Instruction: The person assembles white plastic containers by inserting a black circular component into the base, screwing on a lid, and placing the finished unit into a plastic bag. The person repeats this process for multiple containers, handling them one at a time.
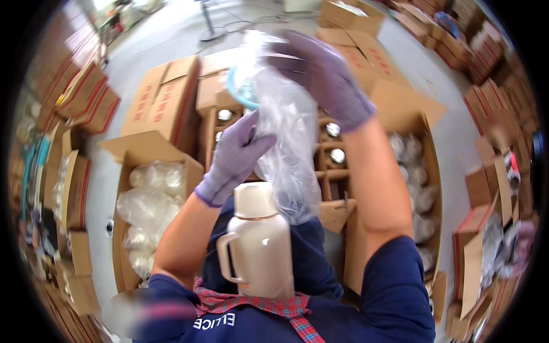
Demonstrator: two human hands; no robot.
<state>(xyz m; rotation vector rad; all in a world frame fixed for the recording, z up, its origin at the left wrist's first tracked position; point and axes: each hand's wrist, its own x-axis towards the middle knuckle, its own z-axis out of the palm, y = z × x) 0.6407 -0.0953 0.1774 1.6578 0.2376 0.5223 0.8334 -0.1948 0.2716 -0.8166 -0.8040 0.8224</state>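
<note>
A clear plastic bag (289, 131) hangs crumpled in front of me. My left hand (237, 151), in a lavender knit glove, pinches the side of the bag between thumb and fingers. A light-blue curved rim (233, 86) shows beside the bag's upper part; its kind is unclear. My right hand (334, 80), gloved alike, is raised at the bag's top right, its fingers smeared by motion. Below the bag, a glossy beige vacuum flask (260, 251) with a side handle and a cup-like lid stands upright against my lap, touched by neither hand.
Ahead sits a divided carton (334, 191) with silver-topped items in its cells. Open cartons of clear-wrapped rounded items flank me on the left (191, 171) and right (432, 200). Closed boxes (157, 106) stand farther off, and more cartons (497, 114) are stacked along both sides.
</note>
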